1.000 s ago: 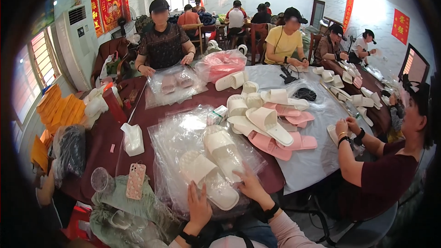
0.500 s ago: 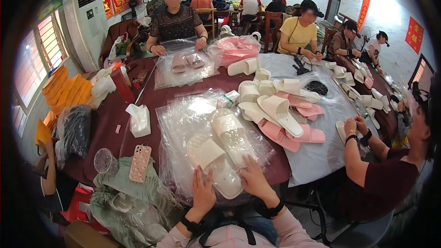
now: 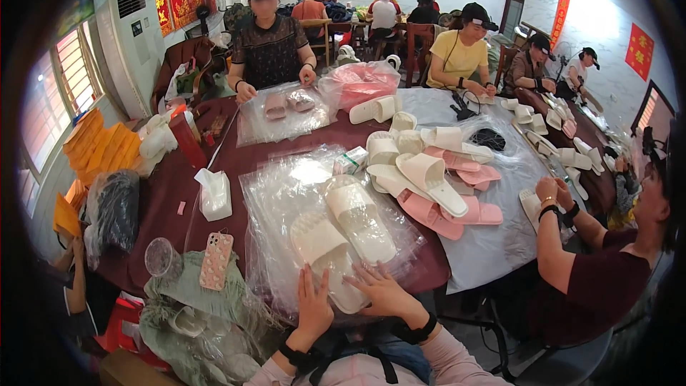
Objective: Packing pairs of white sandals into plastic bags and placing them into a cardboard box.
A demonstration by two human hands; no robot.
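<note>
Two white slide slippers lie side by side on a stack of clear plastic bags [image 3: 271, 243] before me. The right slipper [image 3: 363, 221] shines as if under clear film. The left slipper [image 3: 318, 236] sits nearer, its heel toward me; whether film covers it too, I cannot tell. My left hand [image 3: 313, 311] rests along the left edge of that heel, fingers stretched upward. From the right, my right hand [image 3: 389, 293] reaches over the same heel with fingers spread, their tips on or just above the sole.
Beyond lie a small white-green box [image 3: 350, 161] and a heap of white and pink slippers [image 3: 429, 179]. At left are a tissue pack [image 3: 214, 194], a phone [image 3: 216, 261] and a clear tub [image 3: 163, 257]. Co-workers sit across the table and at my right.
My right hand has shifted left, from beside the right slipper's heel onto the left slipper's heel. My left hand stays nearly in place. The co-worker opposite has moved a hand on the bag.
</note>
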